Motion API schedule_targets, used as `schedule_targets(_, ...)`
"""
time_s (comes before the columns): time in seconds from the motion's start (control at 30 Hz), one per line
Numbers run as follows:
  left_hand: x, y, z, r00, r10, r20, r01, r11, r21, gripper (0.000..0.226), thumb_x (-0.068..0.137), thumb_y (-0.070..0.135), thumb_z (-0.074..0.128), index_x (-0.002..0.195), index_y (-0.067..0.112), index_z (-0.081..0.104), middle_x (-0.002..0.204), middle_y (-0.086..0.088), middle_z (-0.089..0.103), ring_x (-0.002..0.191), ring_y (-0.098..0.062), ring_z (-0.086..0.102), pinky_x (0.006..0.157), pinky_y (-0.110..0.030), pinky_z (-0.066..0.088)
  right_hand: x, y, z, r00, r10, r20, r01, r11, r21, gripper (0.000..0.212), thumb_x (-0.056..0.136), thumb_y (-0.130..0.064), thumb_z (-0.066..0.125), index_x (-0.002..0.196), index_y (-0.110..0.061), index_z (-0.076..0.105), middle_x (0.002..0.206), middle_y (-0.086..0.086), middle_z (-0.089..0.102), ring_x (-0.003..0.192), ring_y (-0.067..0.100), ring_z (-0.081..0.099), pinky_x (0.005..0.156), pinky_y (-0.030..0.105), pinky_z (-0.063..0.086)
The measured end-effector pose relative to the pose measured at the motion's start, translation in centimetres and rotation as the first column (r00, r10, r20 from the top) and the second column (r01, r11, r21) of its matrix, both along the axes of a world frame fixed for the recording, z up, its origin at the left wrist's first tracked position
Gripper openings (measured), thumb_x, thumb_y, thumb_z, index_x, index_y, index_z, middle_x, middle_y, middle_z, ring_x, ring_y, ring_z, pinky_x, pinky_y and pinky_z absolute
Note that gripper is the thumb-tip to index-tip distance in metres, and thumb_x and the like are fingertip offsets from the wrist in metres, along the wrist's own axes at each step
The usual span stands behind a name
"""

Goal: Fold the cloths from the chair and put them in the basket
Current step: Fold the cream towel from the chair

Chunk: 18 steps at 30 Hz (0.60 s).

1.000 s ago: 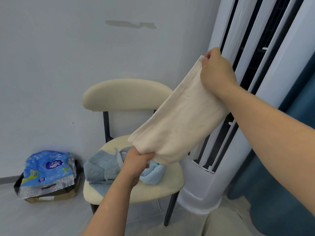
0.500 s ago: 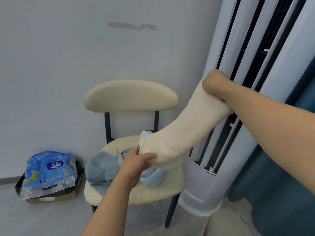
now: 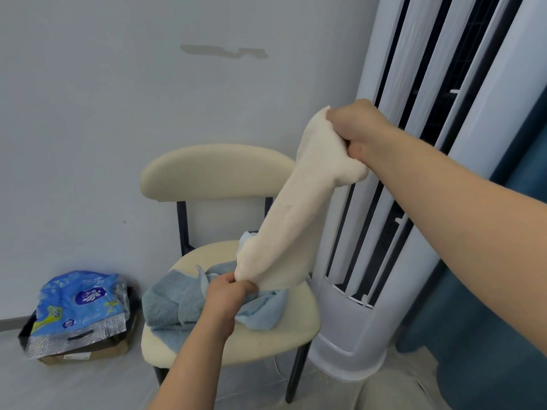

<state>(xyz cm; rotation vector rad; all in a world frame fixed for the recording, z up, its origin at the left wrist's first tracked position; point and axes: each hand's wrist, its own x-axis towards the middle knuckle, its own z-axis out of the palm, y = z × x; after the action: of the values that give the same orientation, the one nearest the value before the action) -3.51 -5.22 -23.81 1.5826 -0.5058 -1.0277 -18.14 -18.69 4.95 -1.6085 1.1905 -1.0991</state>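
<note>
The cream cloth [image 3: 291,214] hangs in the air above the chair [image 3: 216,173] as a narrow, bunched band — right hand [image 3: 359,128] fisted around its top, left hand [image 3: 229,294] pinching its bottom. Blue cloths [image 3: 174,303] lie heaped on the seat, partly hidden behind the left hand.

One cream cloth [image 3: 296,208], perhaps two blue cloths [image 3: 177,303], one chair [image 3: 216,173], one blue packet [image 3: 80,303], one left hand [image 3: 228,294], one right hand [image 3: 358,128]

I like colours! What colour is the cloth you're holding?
The cloth is cream, best in the head view.
</note>
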Motion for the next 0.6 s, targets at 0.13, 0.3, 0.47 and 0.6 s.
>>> schedule_targets(0.13, 0.2, -0.2, 0.0, 0.984, 0.079, -0.163, -0.085, 0.996, -0.029, 0.013, 0.093, -0.003, 0.058, 0.096, 0.008, 0.065, 0.088, -0.011, 0.067, 0.081, -0.024, 0.063, 0.065, -0.032, 0.047, 0.2, 0.0, -0.2, 1.000, -0.015, 0.003, 0.015, 1.000, -0.011, 0.012, 0.102, -0.002, 0.047, 0.111, -0.005, 0.054, 0.115, 0.012, 0.061, 0.098, 0.024, 0.062, 0.074, 0.031, 0.053)
schedule_targets(0.3, 0.3, -0.1, 0.4, 0.863, 0.123, -0.490, -0.236, 0.956, -0.176, 0.020, 0.101, -0.004, 0.049, 0.106, 0.006, 0.065, 0.088, -0.007, 0.069, 0.074, -0.018, 0.062, 0.042, -0.020, 0.047, -0.7, -1.1, -1.2, 0.996, -0.080, -0.041, 0.081, 0.996, 0.024, 0.032, 0.103, -0.004, 0.046, 0.135, 0.000, 0.049, 0.114, 0.011, 0.059, 0.098, 0.023, 0.059, 0.061, 0.027, 0.047)
schedule_targets(0.47, 1.4, 0.3, 0.9, 0.680, 0.068, -0.730, -0.362, 0.897, -0.253, 0.019, 0.104, 0.005, 0.046, 0.107, 0.007, 0.065, 0.085, -0.004, 0.067, 0.063, -0.014, 0.059, 0.038, -0.020, 0.038, -2.1, -2.4, -2.6, 0.985, -0.149, -0.085, 0.156, 0.984, 0.087, 0.037, 0.104, 0.000, 0.037, 0.139, 0.000, 0.047, 0.133, 0.013, 0.055, 0.104, 0.022, 0.055, 0.068, 0.027, 0.045)
schedule_targets(0.6, 1.7, 0.2, 1.3, 0.671, 0.049, -0.740, -0.394, 0.869, -0.300, 0.025, 0.107, 0.017, 0.049, 0.124, 0.006, 0.065, 0.112, -0.008, 0.074, 0.097, -0.020, 0.071, 0.058, -0.025, 0.059, -3.1, -3.3, -3.7, 0.975, -0.164, -0.150, 0.181, 0.977, 0.112, 0.035, 0.103, 0.001, 0.035, 0.134, 0.000, 0.052, 0.095, 0.005, 0.053, 0.088, 0.021, 0.056, 0.051, 0.025, 0.036)
